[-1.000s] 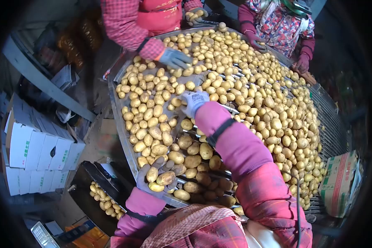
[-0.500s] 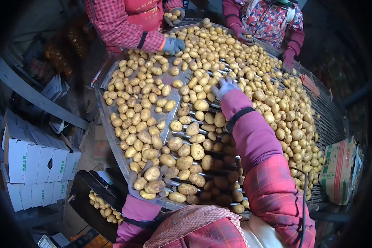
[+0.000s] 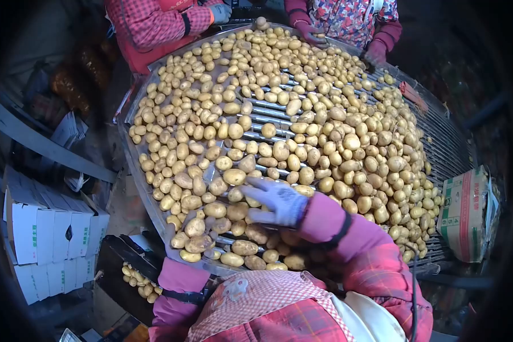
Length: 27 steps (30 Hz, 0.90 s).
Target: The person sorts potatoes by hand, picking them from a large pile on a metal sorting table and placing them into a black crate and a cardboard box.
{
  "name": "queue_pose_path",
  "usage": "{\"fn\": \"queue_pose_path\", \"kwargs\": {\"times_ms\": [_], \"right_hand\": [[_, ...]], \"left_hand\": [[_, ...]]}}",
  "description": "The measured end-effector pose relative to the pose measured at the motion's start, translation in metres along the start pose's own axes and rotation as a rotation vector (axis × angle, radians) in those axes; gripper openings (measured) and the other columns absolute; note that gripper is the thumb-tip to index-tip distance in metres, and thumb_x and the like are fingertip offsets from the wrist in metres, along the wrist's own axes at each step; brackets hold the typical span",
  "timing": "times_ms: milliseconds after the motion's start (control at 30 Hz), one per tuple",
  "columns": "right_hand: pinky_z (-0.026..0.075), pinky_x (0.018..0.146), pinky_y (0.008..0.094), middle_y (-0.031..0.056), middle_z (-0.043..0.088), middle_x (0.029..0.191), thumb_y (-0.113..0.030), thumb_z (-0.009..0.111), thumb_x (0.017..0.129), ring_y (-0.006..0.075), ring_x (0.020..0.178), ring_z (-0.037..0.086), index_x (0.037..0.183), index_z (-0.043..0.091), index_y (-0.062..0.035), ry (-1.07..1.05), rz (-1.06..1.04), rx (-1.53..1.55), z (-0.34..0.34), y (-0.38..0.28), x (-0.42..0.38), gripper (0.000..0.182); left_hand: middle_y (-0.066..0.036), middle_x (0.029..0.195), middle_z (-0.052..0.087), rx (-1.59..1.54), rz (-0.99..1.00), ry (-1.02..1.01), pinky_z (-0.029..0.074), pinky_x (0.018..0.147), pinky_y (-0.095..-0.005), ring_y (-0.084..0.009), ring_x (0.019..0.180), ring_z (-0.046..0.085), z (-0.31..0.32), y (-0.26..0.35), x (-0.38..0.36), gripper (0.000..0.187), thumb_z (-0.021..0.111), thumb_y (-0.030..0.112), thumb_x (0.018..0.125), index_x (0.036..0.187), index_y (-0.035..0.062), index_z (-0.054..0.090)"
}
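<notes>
My right hand (image 3: 278, 203), in a pale knitted glove, reaches left across the near part of the sorting table. Its fingers are spread, palm down, touching potatoes (image 3: 236, 211). At the near left edge, my left hand (image 3: 171, 242), in a grey glove, is cupped around a few potatoes (image 3: 199, 244). Those potatoes hide much of its palm and fingers. Many more potatoes (image 3: 353, 142) cover the metal rollers (image 3: 268, 117), heaped thickest on the right.
Two co-workers stand at the far side, one with a grey-gloved hand (image 3: 219, 12), the other with dark red gloves (image 3: 376, 52). White cartons (image 3: 51, 228) are stacked at left. An upright carton (image 3: 464, 214) stands at right. More potatoes (image 3: 139, 282) lie below the table's left edge.
My right hand has come back toward me and left from mid-table, with potatoes now gathered nearer. Bare rollers show mid-table. The left co-worker's hand has left the potatoes.
</notes>
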State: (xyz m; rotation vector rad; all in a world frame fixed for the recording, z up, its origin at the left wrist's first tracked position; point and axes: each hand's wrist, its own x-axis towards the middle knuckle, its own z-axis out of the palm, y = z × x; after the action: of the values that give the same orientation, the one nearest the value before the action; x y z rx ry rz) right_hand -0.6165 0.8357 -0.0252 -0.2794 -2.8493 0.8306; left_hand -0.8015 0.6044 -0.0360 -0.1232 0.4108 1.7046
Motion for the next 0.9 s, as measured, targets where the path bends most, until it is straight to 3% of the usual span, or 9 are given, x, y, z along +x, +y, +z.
{"fn": "queue_pose_path", "kwargs": {"times_ms": [100, 233, 333, 433, 533, 600, 700, 767, 900], "right_hand": [[0.038, 0.099, 0.0509, 0.0206, 0.044, 0.134, -0.05, 0.057, 0.083, 0.0426, 0.119, 0.046, 0.132, 0.048, -0.0134, -0.011, 0.011, -0.068, -0.014, -0.001, -0.036, 0.062], [0.03, 0.104, 0.0576, 0.0144, 0.034, 0.144, -0.052, 0.067, 0.073, 0.0413, 0.132, 0.03, 0.135, 0.045, -0.0228, -0.217, -0.085, -0.246, 0.024, -0.02, -0.041, 0.072], [0.031, 0.102, 0.0565, 0.014, 0.033, 0.145, -0.046, 0.073, 0.068, 0.0387, 0.133, 0.029, 0.136, 0.041, -0.0223, -0.239, -0.163, -0.299, 0.029, -0.023, -0.007, 0.08], [0.03, 0.101, 0.0569, 0.0143, 0.031, 0.146, -0.048, 0.077, 0.063, 0.036, 0.135, 0.027, 0.136, 0.04, -0.024, -0.301, -0.236, -0.343, 0.031, -0.022, 0.029, 0.085], [0.033, 0.099, 0.0564, 0.0099, 0.033, 0.145, -0.052, 0.076, 0.062, 0.038, 0.133, 0.029, 0.136, 0.043, -0.0267, -0.161, -0.216, -0.355, 0.035, -0.007, 0.052, 0.085], [0.033, 0.1, 0.0565, 0.0095, 0.031, 0.146, -0.053, 0.074, 0.063, 0.0404, 0.134, 0.027, 0.141, 0.038, -0.0278, -0.187, -0.155, -0.382, 0.025, -0.005, 0.056, 0.089], [0.046, 0.089, 0.0468, 0.0102, 0.056, 0.124, -0.046, 0.067, 0.076, 0.0341, 0.11, 0.055, 0.118, 0.059, -0.0193, -0.279, -0.173, -0.166, 0.001, 0.011, 0.065, 0.05], [0.05, 0.082, 0.0421, 0.0124, 0.065, 0.104, -0.039, 0.059, 0.084, 0.0321, 0.09, 0.063, 0.109, 0.062, -0.015, -0.207, 0.129, -0.243, -0.032, 0.009, 0.089, 0.034], [0.051, 0.082, 0.041, 0.0141, 0.066, 0.101, -0.031, 0.054, 0.088, 0.0314, 0.092, 0.064, 0.111, 0.063, -0.0161, -0.15, 0.348, -0.407, -0.011, 0.051, 0.154, 0.028]], "left_hand": [[-0.014, 0.135, 0.048, 0.073, 0.063, 0.012, 0.049, 0.092, -0.0479, -0.0349, 0.115, 0.053, 0.006, -0.005, 0.0, 0.068, 0.034, 0.059, 0.093, 0.134, 0.006, 0.047], [-0.012, 0.13, 0.052, 0.289, 0.108, 0.151, 0.054, 0.079, -0.0448, -0.0327, 0.102, 0.059, 0.008, -0.004, -0.004, 0.066, 0.032, 0.059, 0.093, 0.132, 0.0088, 0.05], [-0.013, 0.125, 0.055, 0.107, 0.028, 0.018, 0.054, 0.075, -0.0424, -0.0316, 0.099, 0.061, 0.012, -0.004, -0.007, 0.063, 0.032, 0.058, 0.094, 0.13, 0.011, 0.052], [-0.016, 0.125, 0.056, 0.034, 0.144, 0.382, 0.053, 0.079, -0.0447, -0.0345, 0.103, 0.06, 0.024, -0.014, 0.002, 0.064, 0.035, 0.06, 0.092, 0.13, 0.0114, 0.051], [-0.018, 0.126, 0.055, 0.173, 0.024, 0.196, 0.052, 0.084, -0.0457, -0.0355, 0.106, 0.058, 0.014, -0.006, -0.006, 0.064, 0.037, 0.061, 0.092, 0.132, 0.0116, 0.05], [-0.019, 0.126, 0.055, 0.158, 0.105, 0.302, 0.051, 0.085, -0.0466, -0.0354, 0.106, 0.058, 0.02, -0.012, -0.003, 0.067, 0.037, 0.063, 0.091, 0.134, 0.012, 0.048], [-0.02, 0.126, 0.055, 0.102, 0.085, 0.229, 0.051, 0.086, -0.0468, -0.0352, 0.106, 0.058, 0.001, -0.008, -0.001, 0.07, 0.037, 0.064, 0.09, 0.134, 0.011, 0.047], [-0.02, 0.127, 0.054, 0.1, 0.017, 0.127, 0.05, 0.086, -0.0465, -0.035, 0.106, 0.058, -0.001, -0.009, -0.004, 0.071, 0.037, 0.064, 0.09, 0.135, 0.0103, 0.046], [-0.021, 0.127, 0.055, 0.175, 0.022, 0.182, 0.051, 0.079, -0.0404, -0.0333, 0.103, 0.06, 0.012, -0.009, -0.003, 0.069, 0.037, 0.061, 0.09, 0.137, 0.0118, 0.045]]}}
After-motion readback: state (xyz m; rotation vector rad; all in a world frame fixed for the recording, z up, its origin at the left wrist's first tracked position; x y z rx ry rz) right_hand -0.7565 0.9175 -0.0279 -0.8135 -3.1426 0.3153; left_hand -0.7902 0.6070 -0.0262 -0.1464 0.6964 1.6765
